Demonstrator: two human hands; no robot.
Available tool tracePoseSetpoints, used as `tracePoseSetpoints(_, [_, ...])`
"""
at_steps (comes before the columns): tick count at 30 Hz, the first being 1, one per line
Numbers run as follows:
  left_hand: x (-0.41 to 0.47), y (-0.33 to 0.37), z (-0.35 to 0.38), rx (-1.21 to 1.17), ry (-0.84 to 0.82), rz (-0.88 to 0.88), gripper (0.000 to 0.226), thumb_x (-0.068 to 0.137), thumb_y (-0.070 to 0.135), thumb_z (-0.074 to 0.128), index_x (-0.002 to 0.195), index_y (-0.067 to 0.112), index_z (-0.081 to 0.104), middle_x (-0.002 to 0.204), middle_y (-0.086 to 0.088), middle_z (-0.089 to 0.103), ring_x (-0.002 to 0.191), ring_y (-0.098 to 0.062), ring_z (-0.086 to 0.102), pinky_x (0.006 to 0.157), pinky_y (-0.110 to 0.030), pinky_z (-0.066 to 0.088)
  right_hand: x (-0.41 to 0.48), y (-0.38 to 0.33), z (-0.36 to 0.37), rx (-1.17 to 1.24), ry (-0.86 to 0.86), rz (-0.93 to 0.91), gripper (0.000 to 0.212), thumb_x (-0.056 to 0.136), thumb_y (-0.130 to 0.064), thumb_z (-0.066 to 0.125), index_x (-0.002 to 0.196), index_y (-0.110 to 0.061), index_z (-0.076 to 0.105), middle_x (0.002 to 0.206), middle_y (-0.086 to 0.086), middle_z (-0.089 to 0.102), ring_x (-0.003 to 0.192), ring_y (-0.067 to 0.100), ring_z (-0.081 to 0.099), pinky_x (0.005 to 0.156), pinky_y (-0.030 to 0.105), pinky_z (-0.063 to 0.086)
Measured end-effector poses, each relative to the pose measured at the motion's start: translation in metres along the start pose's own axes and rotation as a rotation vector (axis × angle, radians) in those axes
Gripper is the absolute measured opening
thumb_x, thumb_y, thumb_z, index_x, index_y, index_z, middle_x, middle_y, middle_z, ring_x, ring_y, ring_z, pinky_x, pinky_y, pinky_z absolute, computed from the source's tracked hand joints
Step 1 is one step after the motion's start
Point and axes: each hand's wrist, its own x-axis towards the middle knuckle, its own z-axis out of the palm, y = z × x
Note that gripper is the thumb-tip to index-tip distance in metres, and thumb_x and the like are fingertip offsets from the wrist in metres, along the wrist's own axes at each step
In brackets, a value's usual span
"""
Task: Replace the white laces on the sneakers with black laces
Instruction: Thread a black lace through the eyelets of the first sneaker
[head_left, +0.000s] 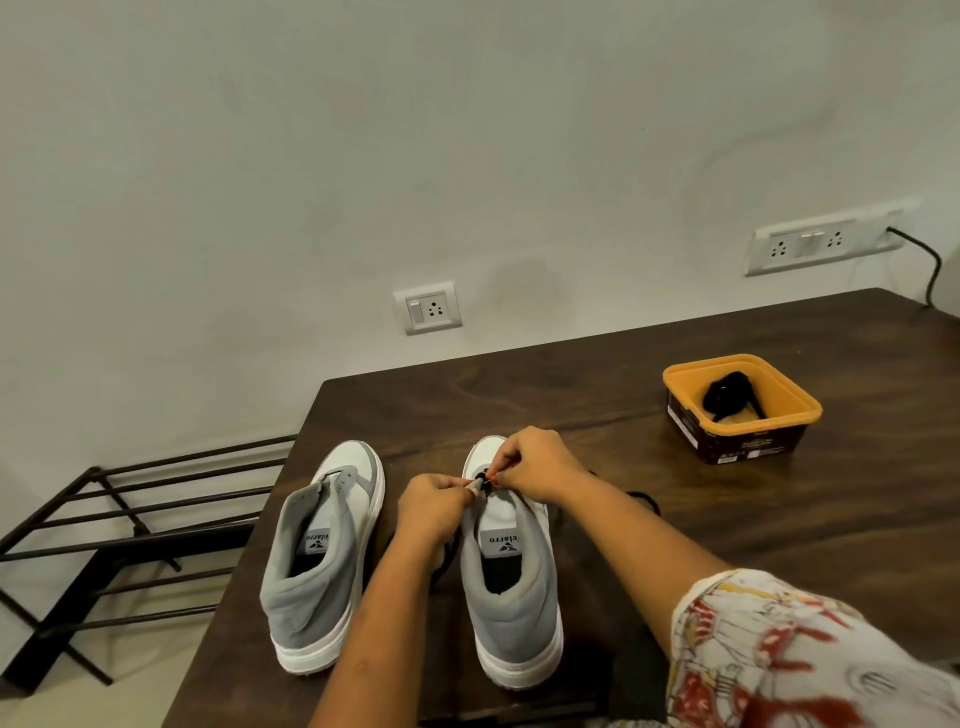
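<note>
Two grey-and-white high-top sneakers stand side by side on the dark wooden table (779, 519), heels toward me. The left sneaker (322, 561) carries no lace. Over the toe end of the right sneaker (511, 587) both hands meet. My left hand (431, 506) pinches the grey eyelet flap at the shoe's left side. My right hand (535, 467) pinches the black lace (483, 477) at the lowest eyelets. Loose black lace trails on the table to the right (644, 501) and down between the shoes (447, 558).
An orange-rimmed brown tub (743, 410) at the back right of the table holds another bundled black lace (724, 395). A black metal rack (119, 525) stands on the floor to the left. Wall sockets (428, 309) sit behind the table.
</note>
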Motion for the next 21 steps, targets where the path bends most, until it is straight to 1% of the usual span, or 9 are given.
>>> tracePoseSetpoints(2, [-0.005,0.006,-0.002,-0.079,0.004,-0.039,0.015,0.079,0.000,0.062,0.071,0.003,0.074,0.085,-0.028,0.069,0.078,-0.034,0.062,0.079,-0.048,0.052,0.001,-0.003,0.008,-0.057,0.011,0.043,0.016,0.082,-0.014,0.069,0.076,-0.026,0.076,0.091,-0.003,0.073,0.086,0.012,0.066,0.078,0.030,0.057])
tracePoseSetpoints(3, [-0.006,0.007,-0.004,-0.113,0.006,-0.057,0.016,0.083,-0.004,0.059,0.075,-0.003,0.072,0.084,-0.027,0.068,0.077,-0.033,0.061,0.078,-0.045,0.051,0.001,-0.004,0.010,-0.092,0.027,0.064,0.016,0.082,-0.016,0.068,0.075,-0.028,0.075,0.091,-0.005,0.072,0.087,0.014,0.066,0.075,0.030,0.056])
tracePoseSetpoints(5, [-0.006,0.007,-0.006,-0.150,0.007,-0.096,0.011,0.084,-0.006,0.056,0.082,-0.010,0.067,0.084,-0.026,0.063,0.077,-0.032,0.057,0.075,-0.041,0.046,0.000,-0.007,0.015,-0.145,0.063,0.087,0.014,0.084,-0.021,0.065,0.078,-0.029,0.074,0.093,-0.007,0.071,0.088,0.015,0.065,0.069,0.028,0.053])
tracePoseSetpoints(7, [-0.007,0.007,-0.008,-0.162,0.016,-0.136,0.011,0.083,-0.002,0.058,0.087,-0.010,0.065,0.084,-0.024,0.059,0.079,-0.030,0.052,0.073,-0.039,0.041,0.000,-0.008,0.018,-0.170,0.077,0.095,0.013,0.085,-0.023,0.064,0.079,-0.029,0.073,0.095,-0.007,0.070,0.088,0.016,0.064,0.067,0.026,0.049])
tracePoseSetpoints(10, [-0.008,0.008,-0.008,-0.175,0.010,-0.163,0.012,0.086,-0.003,0.057,0.078,-0.006,0.064,0.083,-0.023,0.059,0.070,-0.025,0.051,0.064,-0.034,0.039,-0.001,-0.010,0.021,-0.182,0.064,0.109,0.013,0.086,-0.025,0.063,0.076,-0.030,0.070,0.098,-0.007,0.070,0.092,0.017,0.064,0.069,0.027,0.048])
tracePoseSetpoints(14, [-0.009,0.010,-0.010,-0.224,-0.029,-0.175,0.015,0.090,-0.006,0.051,0.080,-0.006,0.063,0.077,-0.018,0.063,0.065,-0.024,0.060,0.056,-0.029,0.052,0.000,-0.010,0.024,-0.182,0.045,0.124,0.015,0.086,-0.025,0.059,0.078,-0.029,0.071,0.100,-0.006,0.070,0.095,0.018,0.063,0.075,0.029,0.051])
tracePoseSetpoints(16, [-0.009,0.011,-0.010,-0.245,-0.042,-0.178,0.013,0.090,-0.007,0.050,0.089,-0.010,0.063,0.078,-0.017,0.064,0.065,-0.022,0.061,0.051,-0.026,0.053,-0.001,-0.011,0.026,-0.197,0.038,0.120,0.015,0.086,-0.025,0.057,0.081,-0.028,0.071,0.101,-0.006,0.069,0.099,0.018,0.061,0.078,0.030,0.051])
tracePoseSetpoints(18, [-0.008,0.010,-0.010,-0.254,-0.049,-0.172,0.015,0.090,-0.007,0.051,0.097,-0.013,0.063,0.082,-0.018,0.065,0.067,-0.022,0.062,0.049,-0.025,0.054,-0.004,-0.014,0.028,-0.254,0.067,0.104,0.016,0.087,-0.027,0.055,0.089,-0.027,0.071,0.104,-0.004,0.068,0.104,0.021,0.060,0.083,0.032,0.051])
tracePoseSetpoints(21, [-0.009,0.012,-0.012,-0.273,-0.064,-0.159,0.013,0.092,-0.003,0.051,0.089,-0.008,0.063,0.081,-0.016,0.066,0.069,-0.022,0.063,0.050,-0.026,0.056,-0.008,-0.017,0.031,-0.311,0.119,0.079,0.018,0.090,-0.028,0.053,0.098,-0.024,0.068,0.110,0.000,0.065,0.108,0.023,0.057,0.083,0.033,0.048])
